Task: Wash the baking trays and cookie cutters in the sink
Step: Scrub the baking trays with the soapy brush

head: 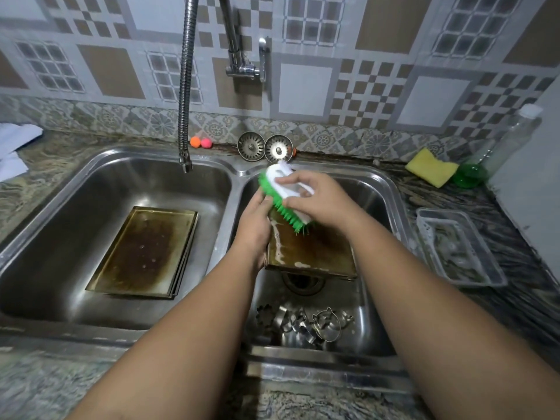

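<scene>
A stained brown baking tray [315, 253] is tilted up over the drain of the right sink basin [378, 189]. My left hand [254, 228] grips its left edge. My right hand [318, 198] grips a white brush with green bristles [285, 204], and the bristles press on the tray's upper part, where soap foam shows. Several metal cookie cutters [306, 324] lie at the near end of the same basin. In the left sink basin [60, 207], a stack of stained trays [145, 253] lies flat.
The flexible faucet hose [185, 116] hangs over the left basin. Two drain strainers [265, 147] lean against the back wall. A yellow sponge [431, 169], a green soap bottle [497, 150] and a clear plastic basket [457, 247] sit on the right counter. A white cloth [15, 147] lies far left.
</scene>
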